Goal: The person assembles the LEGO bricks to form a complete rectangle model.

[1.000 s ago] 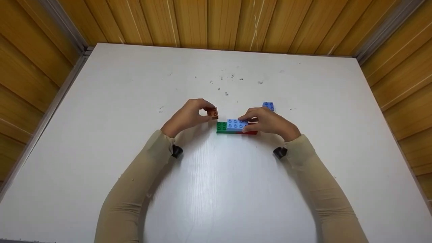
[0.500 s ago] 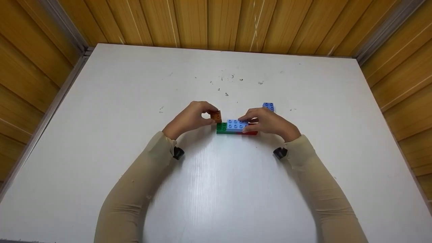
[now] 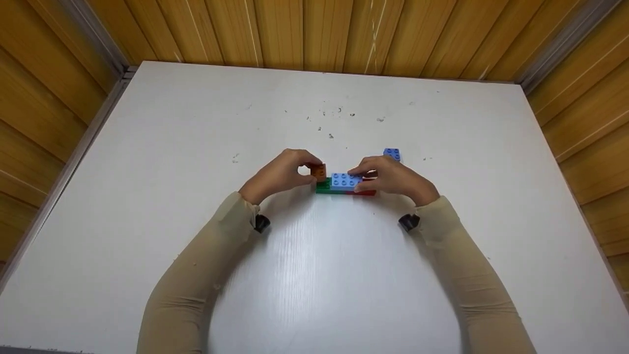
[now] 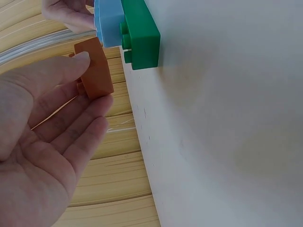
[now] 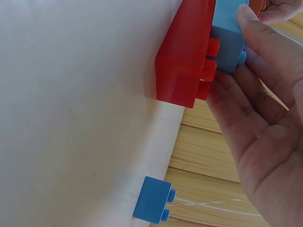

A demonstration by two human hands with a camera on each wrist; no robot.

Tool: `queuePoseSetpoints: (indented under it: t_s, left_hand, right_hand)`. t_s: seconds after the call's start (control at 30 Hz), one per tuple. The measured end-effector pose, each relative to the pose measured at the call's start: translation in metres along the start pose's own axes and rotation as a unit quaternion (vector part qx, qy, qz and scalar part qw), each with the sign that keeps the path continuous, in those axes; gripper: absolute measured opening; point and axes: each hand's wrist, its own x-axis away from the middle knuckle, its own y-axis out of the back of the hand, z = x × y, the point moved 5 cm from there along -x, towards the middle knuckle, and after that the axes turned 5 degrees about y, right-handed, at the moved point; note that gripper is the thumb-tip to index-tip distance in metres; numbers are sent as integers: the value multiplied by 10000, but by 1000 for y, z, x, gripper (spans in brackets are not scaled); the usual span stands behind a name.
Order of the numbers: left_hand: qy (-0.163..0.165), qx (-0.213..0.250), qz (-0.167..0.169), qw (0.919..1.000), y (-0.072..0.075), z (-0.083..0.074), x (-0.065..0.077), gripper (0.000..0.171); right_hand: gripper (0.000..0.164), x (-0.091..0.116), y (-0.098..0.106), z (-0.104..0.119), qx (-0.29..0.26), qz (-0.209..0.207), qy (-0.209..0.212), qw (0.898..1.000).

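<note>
My left hand (image 3: 285, 169) pinches an orange-brown toy brick (image 4: 94, 68) between thumb and fingers. In the left wrist view a gap shows between this brick and the studs of the green brick (image 4: 144, 40); in the head view it overlaps the green one's left end. The green brick stands on the table end to end with a red brick (image 5: 182, 61). A light blue brick (image 3: 342, 182) sits on top across both, leaving studs bare at each end. My right hand (image 3: 393, 179) grips the light blue brick at its right end, thumb in front and fingers behind.
Behind my right hand a smaller blue brick (image 3: 392, 153) stands apart on the white table (image 3: 314, 275). Dark scuff marks dot the tabletop farther back. Wood-patterned panels (image 3: 324, 34) wall the table at the back and both sides.
My left hand has moved the orange-brown brick a little right and toward me, until it overlaps the green brick's end in the head view. My right hand keeps its grip in place.
</note>
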Motion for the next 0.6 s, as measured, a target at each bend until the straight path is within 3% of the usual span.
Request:
queuePoseSetpoints:
  t_s: [0.6]
  left_hand:
    - [-260, -140, 109, 9995, -6, -4, -2, 33]
  right_hand:
    - [40, 0, 1, 1, -35, -111, 190, 9998]
